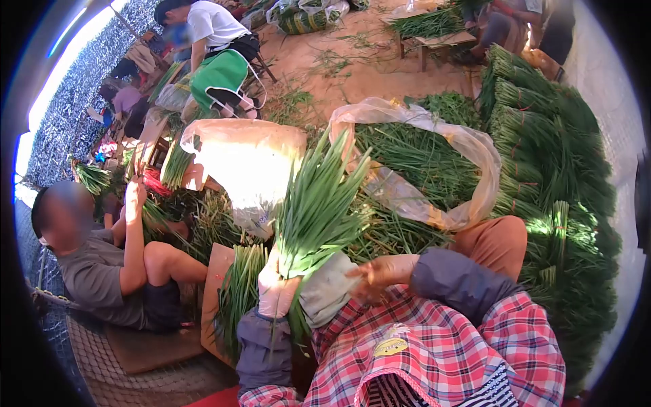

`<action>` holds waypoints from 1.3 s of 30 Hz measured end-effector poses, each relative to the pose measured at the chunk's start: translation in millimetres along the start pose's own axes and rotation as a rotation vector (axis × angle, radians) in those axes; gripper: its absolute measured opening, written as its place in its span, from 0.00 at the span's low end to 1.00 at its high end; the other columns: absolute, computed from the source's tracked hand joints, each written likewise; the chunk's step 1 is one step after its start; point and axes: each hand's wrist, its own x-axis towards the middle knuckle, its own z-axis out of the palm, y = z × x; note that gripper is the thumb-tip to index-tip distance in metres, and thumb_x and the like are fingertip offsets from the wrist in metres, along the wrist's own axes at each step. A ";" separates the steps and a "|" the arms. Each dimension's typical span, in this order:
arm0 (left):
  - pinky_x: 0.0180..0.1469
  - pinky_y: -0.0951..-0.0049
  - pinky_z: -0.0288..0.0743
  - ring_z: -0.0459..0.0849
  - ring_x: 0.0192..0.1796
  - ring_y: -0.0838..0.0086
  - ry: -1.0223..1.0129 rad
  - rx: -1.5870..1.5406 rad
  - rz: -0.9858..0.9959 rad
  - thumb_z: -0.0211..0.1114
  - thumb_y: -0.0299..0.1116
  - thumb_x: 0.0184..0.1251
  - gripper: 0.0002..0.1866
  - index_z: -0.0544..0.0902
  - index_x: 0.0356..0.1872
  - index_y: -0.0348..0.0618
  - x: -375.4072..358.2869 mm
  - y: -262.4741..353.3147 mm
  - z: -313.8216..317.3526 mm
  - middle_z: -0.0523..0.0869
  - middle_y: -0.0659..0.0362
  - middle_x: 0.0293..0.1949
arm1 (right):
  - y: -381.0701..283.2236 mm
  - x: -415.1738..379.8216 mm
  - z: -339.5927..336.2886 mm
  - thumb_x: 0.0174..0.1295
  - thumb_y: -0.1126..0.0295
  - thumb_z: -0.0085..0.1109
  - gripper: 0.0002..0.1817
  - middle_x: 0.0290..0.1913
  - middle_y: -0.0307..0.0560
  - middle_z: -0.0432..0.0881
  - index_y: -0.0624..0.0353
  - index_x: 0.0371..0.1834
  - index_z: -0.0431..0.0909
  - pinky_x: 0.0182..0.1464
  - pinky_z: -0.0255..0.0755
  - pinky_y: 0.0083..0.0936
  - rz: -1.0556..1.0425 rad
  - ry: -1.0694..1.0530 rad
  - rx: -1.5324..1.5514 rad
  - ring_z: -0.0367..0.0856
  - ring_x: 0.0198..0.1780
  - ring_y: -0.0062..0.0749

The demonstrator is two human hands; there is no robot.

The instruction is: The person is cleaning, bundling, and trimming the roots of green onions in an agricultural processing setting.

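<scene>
My left hand [277, 293]: clamped round loose bunch of long green leaves [315, 214], fanned above it | my right hand [374, 277]: beside, blurred, closure indeterminable | grip low, firm, uncrushed.

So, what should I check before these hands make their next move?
1. Left hand gripping the leafy green bunch: ok.
2. Leaf tips level: not ok, they fan out at uneven heights.
3. Bunch tied: cannot tell, the hand covers part of its lower end.
4. Right hand empty: cannot tell, it is blurred.
5. Seated neighbour in the grey shirt apart from the bunch: ok.
</scene>
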 end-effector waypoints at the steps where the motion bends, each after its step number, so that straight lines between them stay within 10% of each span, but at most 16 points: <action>1: 0.59 0.67 0.69 0.78 0.53 0.62 -0.026 0.674 0.266 0.56 0.30 0.63 0.30 0.58 0.66 0.37 -6.7 -6.7 14.6 0.75 0.52 0.56 | 1.8 10.6 3.7 0.51 0.45 0.63 0.42 0.59 0.44 0.71 0.53 0.66 0.59 0.53 0.70 0.31 -0.194 -0.015 0.200 0.74 0.54 0.32; 3: 0.49 0.71 0.75 0.81 0.47 0.60 -0.075 1.613 0.713 0.65 0.35 0.54 0.40 0.56 0.67 0.37 -7.8 -13.2 23.8 0.78 0.46 0.50 | -10.8 27.8 13.4 0.45 0.41 0.65 0.50 0.65 0.45 0.65 0.53 0.69 0.54 0.60 0.66 0.34 -0.477 -0.017 0.462 0.69 0.61 0.35; 10: 0.26 0.70 0.75 0.81 0.29 0.63 -0.037 2.590 0.761 0.59 0.24 0.47 0.37 0.63 0.65 0.46 -3.2 -60.4 52.0 0.75 0.42 0.49 | -18.1 47.7 -0.5 0.40 0.41 0.66 0.46 0.53 0.50 0.76 0.60 0.60 0.65 0.56 0.72 0.38 -0.738 0.134 0.699 0.77 0.52 0.41; 16: 0.39 0.70 0.78 0.83 0.36 0.63 -0.265 2.349 0.634 0.63 0.26 0.49 0.33 0.67 0.62 0.43 -21.6 -82.4 53.6 0.71 0.38 0.56 | -18.8 38.4 -4.8 0.52 0.67 0.62 0.24 0.44 0.51 0.80 0.65 0.52 0.71 0.52 0.75 0.36 -0.595 0.217 0.867 0.81 0.44 0.40; 24: 0.62 0.56 0.63 0.65 0.65 0.56 -0.105 0.582 0.363 0.75 0.26 0.41 0.55 0.46 0.70 0.44 -13.4 -43.9 -3.8 0.63 0.43 0.62 | -17.2 37.8 -0.6 0.50 0.68 0.63 0.24 0.43 0.48 0.82 0.63 0.51 0.73 0.49 0.78 0.32 -0.556 0.321 0.698 0.83 0.42 0.33; 29: 0.45 0.72 0.76 0.78 0.42 0.72 -0.051 0.755 0.145 0.76 0.22 0.36 0.52 0.52 0.64 0.40 0.0 -109.6 11.1 0.76 0.58 0.42 | 3.3 66.9 -0.7 0.48 0.73 0.67 0.26 0.44 0.41 0.79 0.57 0.53 0.71 0.50 0.74 0.29 -0.501 0.356 0.766 0.79 0.45 0.29; 36: 0.43 0.74 0.76 0.80 0.40 0.74 0.068 0.739 0.072 0.69 0.19 0.43 0.30 0.69 0.52 0.38 -8.5 -113.1 7.2 0.79 0.60 0.40 | -9.4 43.2 24.5 0.48 0.73 0.68 0.29 0.50 0.42 0.77 0.57 0.56 0.70 0.57 0.69 0.32 -0.606 0.377 0.556 0.75 0.53 0.31; 39: 0.44 0.74 0.75 0.80 0.42 0.73 -0.067 1.271 0.527 0.68 0.20 0.42 0.30 0.70 0.52 0.38 -24.1 -67.6 79.6 0.80 0.59 0.42 | -17.5 37.0 18.4 0.45 0.68 0.72 0.34 0.54 0.43 0.76 0.56 0.59 0.68 0.59 0.67 0.33 -0.646 0.363 0.402 0.74 0.56 0.34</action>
